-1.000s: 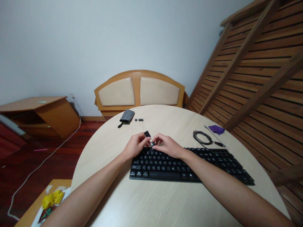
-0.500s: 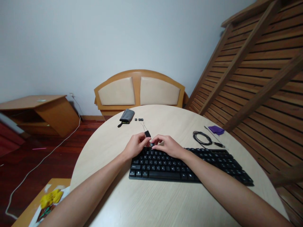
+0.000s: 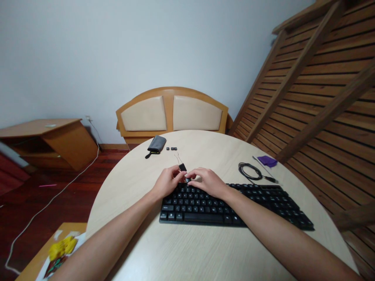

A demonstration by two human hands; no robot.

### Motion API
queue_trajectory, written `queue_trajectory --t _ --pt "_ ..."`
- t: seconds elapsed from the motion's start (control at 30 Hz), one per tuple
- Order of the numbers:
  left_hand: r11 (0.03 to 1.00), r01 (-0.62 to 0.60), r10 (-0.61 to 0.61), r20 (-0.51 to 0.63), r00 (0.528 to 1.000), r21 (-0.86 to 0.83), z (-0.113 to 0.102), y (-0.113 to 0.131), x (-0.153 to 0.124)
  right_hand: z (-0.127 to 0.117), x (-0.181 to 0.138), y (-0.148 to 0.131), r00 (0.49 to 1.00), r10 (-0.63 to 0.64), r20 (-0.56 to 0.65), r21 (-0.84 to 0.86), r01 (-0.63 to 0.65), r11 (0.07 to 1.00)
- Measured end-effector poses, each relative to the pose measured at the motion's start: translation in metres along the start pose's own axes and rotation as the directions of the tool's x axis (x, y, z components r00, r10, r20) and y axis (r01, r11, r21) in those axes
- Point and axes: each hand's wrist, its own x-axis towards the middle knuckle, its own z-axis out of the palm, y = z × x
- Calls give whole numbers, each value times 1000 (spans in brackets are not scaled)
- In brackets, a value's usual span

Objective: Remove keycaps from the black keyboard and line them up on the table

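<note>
A keycap puller [image 3: 182, 167] with a black middle and thin wire prongs is in my left hand [image 3: 169, 181], its fingers closed round it. The far prongs point away from me. At its near end is a small dark keycap [image 3: 188, 180], pinched by my right hand [image 3: 207, 181]; the fingers partly hide it. Both hands are close together just over the back left edge of a black keyboard [image 3: 203, 217]. My right forearm covers part of the keyboard. Three loose keycaps [image 3: 172, 148] lie in a row beyond the puller.
On the round table [image 3: 175, 249], a grey pouch [image 3: 157, 144] lies at the back left. A coiled black cable [image 3: 250, 171], a thin rod [image 3: 265, 167] and a purple cloth [image 3: 267, 160] are at the right. Behind the table stands a padded wooden headboard [image 3: 169, 113].
The hands stay nearly in place, with only small finger movements at the keycap. The puller has tilted or shifted slightly. The view has moved a little.
</note>
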Motion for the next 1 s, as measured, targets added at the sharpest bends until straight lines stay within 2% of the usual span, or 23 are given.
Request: queue_trajectory --t 0.2,0.33,0.63,0.83,1.0 --pt "995 -21 19 22 1000 101 1 -2 -1 0 1 1 1000 24 17 30 -24 999" --pt "996 17 -17 -7 1000 84 1 -5 0 -1 1 -1 999 47 22 102 -49 994" --pt "995 96 -94 -64 993 29 -3 -11 5 -4 12 4 971 199 -132 172 -175 969" --pt "994 98 -96 -42 995 57 -3 -9 3 -15 48 20 972 223 -76 -105 -231 967" --pt "989 113 -109 -41 993 97 -1 -8 1 -17 90 34 944 326 -55 -364 -323 874"
